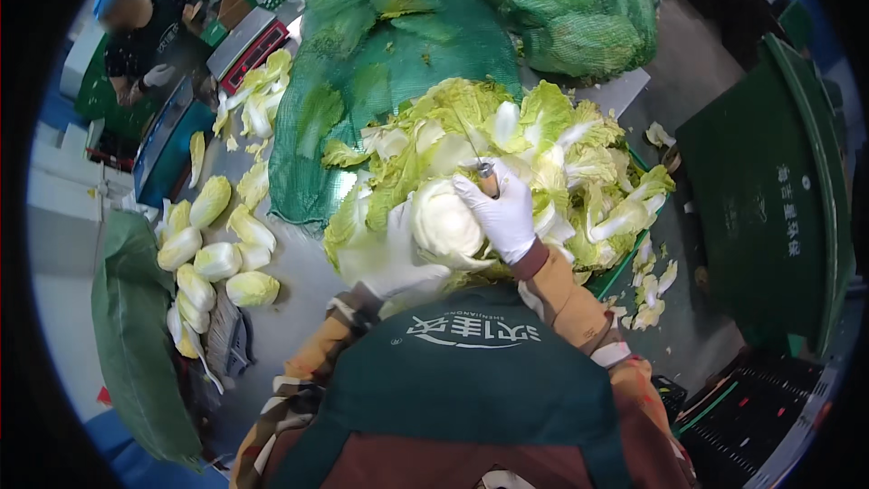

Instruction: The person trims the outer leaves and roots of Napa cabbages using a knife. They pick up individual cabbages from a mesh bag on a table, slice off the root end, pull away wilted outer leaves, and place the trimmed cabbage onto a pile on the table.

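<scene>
A napa cabbage head (448, 221) is turned with its pale round base up, just in front of my apron. My left hand (400, 261), in a white glove, supports it from the left and below. My right hand (501, 207), also gloved, holds a knife by its wooden handle (488, 180), the thin blade pointing up and away; my right fingers also touch the cabbage's upper right side. Loose cabbage leaves (563, 163) are heaped behind and to the right of the head.
Trimmed cabbages (217, 261) lie on the metal table at left, near a brush (227, 333). Green mesh sacks (407, 47) stand behind the leaves. A large green bin (760, 204) is at right, with leaf scraps (652, 295) on the floor. A co-worker (146, 34) stands at the upper left.
</scene>
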`<state>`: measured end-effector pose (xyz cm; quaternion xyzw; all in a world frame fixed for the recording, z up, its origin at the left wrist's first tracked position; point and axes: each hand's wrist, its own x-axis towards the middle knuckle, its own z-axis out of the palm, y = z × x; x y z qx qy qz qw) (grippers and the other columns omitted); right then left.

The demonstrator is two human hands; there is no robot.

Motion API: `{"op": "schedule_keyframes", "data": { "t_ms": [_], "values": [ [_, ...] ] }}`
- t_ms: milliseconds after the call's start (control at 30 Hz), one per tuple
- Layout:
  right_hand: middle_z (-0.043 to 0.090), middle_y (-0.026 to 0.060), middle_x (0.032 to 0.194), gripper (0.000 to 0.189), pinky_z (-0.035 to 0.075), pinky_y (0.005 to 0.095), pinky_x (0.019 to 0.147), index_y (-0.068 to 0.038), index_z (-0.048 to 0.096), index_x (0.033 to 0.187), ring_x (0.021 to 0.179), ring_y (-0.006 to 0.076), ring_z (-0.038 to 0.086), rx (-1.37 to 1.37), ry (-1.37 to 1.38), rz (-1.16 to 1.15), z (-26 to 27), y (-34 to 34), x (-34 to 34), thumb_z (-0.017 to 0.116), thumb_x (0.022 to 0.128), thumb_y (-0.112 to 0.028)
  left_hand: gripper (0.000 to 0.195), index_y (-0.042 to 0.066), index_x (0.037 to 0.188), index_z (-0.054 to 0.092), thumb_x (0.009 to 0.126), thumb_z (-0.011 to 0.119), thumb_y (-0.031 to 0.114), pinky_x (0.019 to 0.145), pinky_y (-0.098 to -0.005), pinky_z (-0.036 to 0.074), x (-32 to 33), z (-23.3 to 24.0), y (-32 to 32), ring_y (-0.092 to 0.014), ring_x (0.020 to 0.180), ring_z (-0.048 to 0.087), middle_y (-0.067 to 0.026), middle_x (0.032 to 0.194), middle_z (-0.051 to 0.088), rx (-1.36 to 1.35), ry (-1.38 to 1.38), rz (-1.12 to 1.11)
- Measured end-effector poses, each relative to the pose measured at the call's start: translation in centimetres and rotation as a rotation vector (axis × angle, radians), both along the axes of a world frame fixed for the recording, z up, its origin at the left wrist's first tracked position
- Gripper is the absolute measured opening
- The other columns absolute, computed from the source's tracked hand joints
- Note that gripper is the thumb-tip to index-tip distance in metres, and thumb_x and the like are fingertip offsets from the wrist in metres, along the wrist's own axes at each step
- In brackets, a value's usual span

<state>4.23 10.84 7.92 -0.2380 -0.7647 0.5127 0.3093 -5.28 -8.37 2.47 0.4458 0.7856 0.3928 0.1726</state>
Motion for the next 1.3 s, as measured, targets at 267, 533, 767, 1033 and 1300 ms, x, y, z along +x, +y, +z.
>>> {"op": "schedule_keyframes", "data": {
  "t_ms": [267,533,767,1033,1300],
  "values": [
    [0.063,0.0069,0.085,0.029,0.048,0.0386,0.068,-0.012,0.066,0.101,0.082,0.0283,0.057,0.634,-0.099,-0.048,-1.0,-0.5,-2.0,0.073,0.079,-0.031,0.034,0.004,0.129,0.056,0.099,0.044,0.014,0.107,-0.0394,0.031,-0.6,5.8,4.6,-0.030,0.121,0.047,-0.0144,0.125,0.055,0.385,0.109,0.269],
    [0.057,-0.0019,0.082,0.018,0.044,0.0221,0.066,-0.003,0.060,0.100,0.072,0.0069,0.048,-0.337,0.196,-0.140,-1.9,2.7,-0.8,0.070,0.088,-0.013,0.034,0.019,0.115,0.069,0.097,0.042,0.030,0.106,-0.0410,0.033,-1.4,2.5,9.6,-0.032,0.119,0.044,-0.0097,0.128,0.055,0.194,0.064,0.164],
    [0.061,0.0023,0.086,0.013,0.046,0.0251,0.070,-0.002,0.059,0.102,0.076,0.0096,0.053,-0.297,0.205,-0.207,-3.3,2.4,0.0,0.061,0.093,-0.010,0.040,0.019,0.132,0.057,0.095,0.046,0.028,0.104,-0.0442,0.034,-2.3,-2.6,7.6,-0.034,0.121,0.042,-0.0113,0.133,0.049,0.135,0.292,0.289],
    [0.062,0.0090,0.077,0.017,0.047,0.0328,0.066,-0.005,0.060,0.103,0.069,0.0190,0.059,-0.142,0.034,-0.123,-4.2,0.4,-0.9,0.063,0.092,-0.018,0.056,0.004,0.133,0.049,0.083,0.068,0.021,0.093,-0.0394,0.041,0.5,9.0,4.9,-0.032,0.105,0.050,-0.0139,0.118,0.052,0.194,0.321,0.115],
    [0.064,0.0079,0.078,0.026,0.047,0.0328,0.065,-0.008,0.062,0.104,0.068,0.0203,0.060,-0.220,-0.148,0.038,-3.5,-0.7,-0.9,0.068,0.087,-0.027,0.105,-0.003,0.145,0.025,0.068,0.081,0.041,0.101,-0.0417,0.041,2.4,9.5,3.6,-0.037,0.122,0.047,-0.0251,0.131,0.045,-0.029,0.236,0.182]
  ]
}}
